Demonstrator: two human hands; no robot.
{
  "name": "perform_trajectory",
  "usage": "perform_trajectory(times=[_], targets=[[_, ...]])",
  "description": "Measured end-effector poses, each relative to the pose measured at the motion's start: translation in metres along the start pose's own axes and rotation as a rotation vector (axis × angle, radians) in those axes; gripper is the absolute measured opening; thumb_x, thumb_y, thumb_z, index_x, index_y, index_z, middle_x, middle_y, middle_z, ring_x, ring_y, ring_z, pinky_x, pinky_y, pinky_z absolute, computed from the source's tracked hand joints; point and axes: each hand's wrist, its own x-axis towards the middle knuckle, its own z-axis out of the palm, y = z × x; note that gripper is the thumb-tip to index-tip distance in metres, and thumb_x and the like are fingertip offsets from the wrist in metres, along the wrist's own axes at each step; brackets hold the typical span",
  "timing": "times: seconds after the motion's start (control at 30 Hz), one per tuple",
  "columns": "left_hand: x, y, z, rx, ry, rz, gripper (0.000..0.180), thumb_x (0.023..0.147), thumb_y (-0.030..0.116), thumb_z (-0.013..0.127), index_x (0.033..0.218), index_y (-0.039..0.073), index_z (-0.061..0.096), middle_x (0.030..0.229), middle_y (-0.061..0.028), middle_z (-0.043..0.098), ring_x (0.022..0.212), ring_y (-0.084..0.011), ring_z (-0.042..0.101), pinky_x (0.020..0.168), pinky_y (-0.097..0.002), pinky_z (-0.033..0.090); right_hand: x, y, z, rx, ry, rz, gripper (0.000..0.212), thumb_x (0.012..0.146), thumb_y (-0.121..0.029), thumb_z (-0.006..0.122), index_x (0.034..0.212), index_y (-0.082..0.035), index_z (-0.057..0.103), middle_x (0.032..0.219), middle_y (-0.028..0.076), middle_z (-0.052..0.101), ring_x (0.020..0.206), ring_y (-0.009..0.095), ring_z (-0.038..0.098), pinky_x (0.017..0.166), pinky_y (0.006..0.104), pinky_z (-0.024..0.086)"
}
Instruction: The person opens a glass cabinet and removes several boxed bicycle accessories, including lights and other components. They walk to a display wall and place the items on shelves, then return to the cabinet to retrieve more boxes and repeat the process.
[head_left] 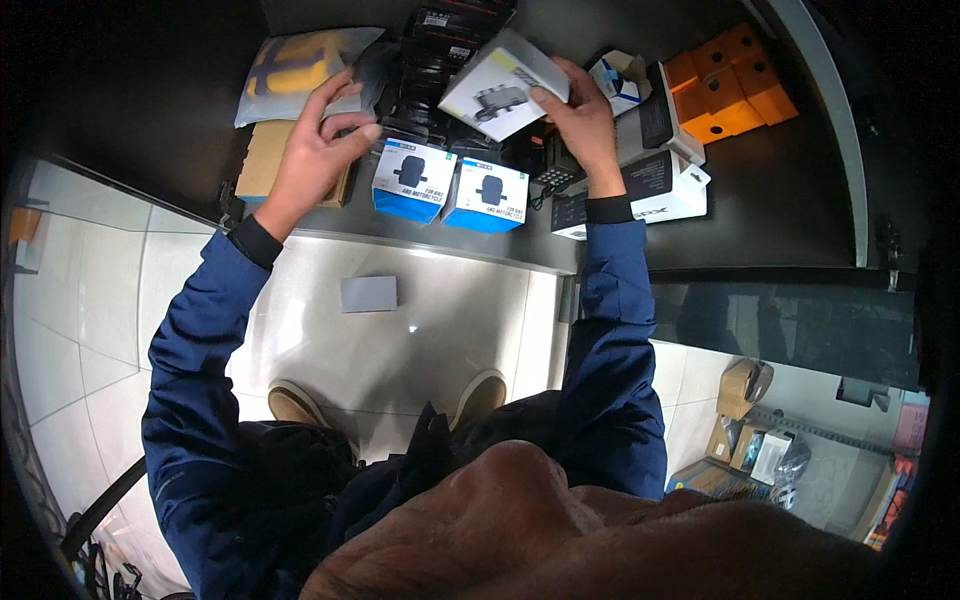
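My right hand (585, 125) grips a white box (503, 85) printed with a dark gadget, holding it tilted above the dark counter (780, 200). To its left, my left hand (322, 135) hovers with fingers curled and apart, holding nothing, its fingertips near the first of two blue-and-white boxes (413, 180) (486, 195) that stand side by side at the counter's front edge. A stack of black boxes (440, 50) lies behind them, partly hidden by the held box.
A padded bag with yellow content (295, 65) and a brown cardboard box (268, 155) sit at the left. Orange boxes (725, 85) and a white-and-black box (665, 185) sit at the right. A grey card (368, 294) lies on the tiled floor near my shoes (296, 403).
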Motion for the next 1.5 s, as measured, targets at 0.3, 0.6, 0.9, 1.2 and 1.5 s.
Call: perform_trajectory(times=[0.3, 0.6, 0.9, 1.2, 1.5], targets=[[-0.032, -0.053, -0.030, -0.089, 0.116, -0.431, 0.041, 0.104, 0.009, 0.063, 0.143, 0.003, 0.052, 0.128, -0.0063, 0.062, 0.093, -0.0130, 0.067, 0.081, -0.0278, 0.056, -0.012, 0.080, -0.004, -0.374, 0.013, -0.133, 0.075, 0.084, -0.034, 0.091, 0.148, -0.011, 0.059, 0.133, 0.018, 0.071, 0.118, 0.029, 0.071, 0.096, 0.0395, 0.057], [-0.045, -0.071, -0.036, -0.071, 0.088, -0.508, 0.034, 0.105, 0.009, 0.064, 0.138, 0.003, 0.057, 0.118, -0.0020, 0.066, 0.092, -0.0112, 0.068, 0.079, -0.0257, 0.055, -0.015, 0.124, 0.024, -0.541, -0.117, -0.171, 0.075, 0.086, -0.039, 0.086, 0.149, -0.012, 0.057, 0.137, 0.023, 0.065, 0.122, 0.041, 0.066, 0.100, 0.0464, 0.055], [-0.066, -0.091, -0.022, 0.029, -0.123, -0.667, 0.054, 0.104, 0.029, 0.070, 0.147, 0.002, 0.051, 0.127, -0.0053, 0.068, 0.111, -0.0140, 0.063, 0.091, -0.0308, 0.053, -0.027, 0.137, 0.033, -0.656, 0.075, -0.038, 0.078, 0.084, -0.039, 0.087, 0.147, -0.004, 0.056, 0.134, 0.030, 0.063, 0.125, 0.044, 0.062, 0.103, 0.0488, 0.054], [-0.052, -0.093, -0.003, 0.053, -0.211, -0.737, 0.060, 0.106, 0.046, 0.066, 0.151, 0.009, 0.051, 0.127, -0.0019, 0.064, 0.116, -0.0166, 0.062, 0.103, -0.0367, 0.050, -0.055, 0.094, -0.021, -0.537, -0.117, 0.208, 0.075, 0.087, -0.059, 0.079, 0.132, 0.000, 0.069, 0.126, 0.025, 0.072, 0.109, 0.039, 0.072, 0.093, 0.0429, 0.058], [-0.059, -0.125, -0.032, 0.003, -0.163, -0.809, 0.034, 0.109, 0.042, 0.055, 0.116, 0.010, 0.061, 0.105, -0.0017, 0.062, 0.099, -0.0126, 0.061, 0.086, -0.0311, 0.053, -0.062, 0.032, -0.009, -0.357, -0.219, 0.039, 0.054, 0.093, -0.044, 0.081, 0.127, -0.003, 0.072, 0.117, 0.014, 0.077, 0.104, 0.023, 0.076, 0.091, 0.0349, 0.060]])
